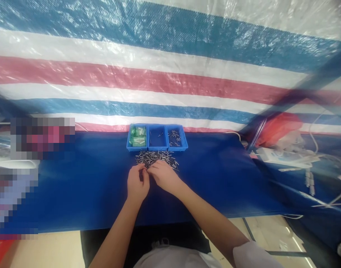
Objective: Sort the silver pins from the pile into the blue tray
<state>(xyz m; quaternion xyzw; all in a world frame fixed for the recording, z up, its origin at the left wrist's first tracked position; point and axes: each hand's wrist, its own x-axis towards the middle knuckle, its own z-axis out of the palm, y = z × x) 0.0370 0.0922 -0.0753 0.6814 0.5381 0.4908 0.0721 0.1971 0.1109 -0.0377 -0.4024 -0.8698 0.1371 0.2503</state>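
A loose pile of thin metal pins point(150, 157), some dark and some shiny, lies on the blue table in front of the bins. At the pile's near edge, my left hand point(138, 182) has curled fingers, with its thumb and forefinger brought together. My right hand point(164, 176) reaches over the near right part of the pile, its fingertips pinched and meeting those of my left hand. Whatever is between the fingertips is too small or hidden to make out.
Behind the pile stand three joined blue bins: the left bin point(129, 146) holds green bags of pale pieces, the middle bin point(158, 142) a few pins, the right bin point(183, 143) several. A striped sheet point(170, 82) hangs behind the blue table point(220, 178). Clutter and cables lie right.
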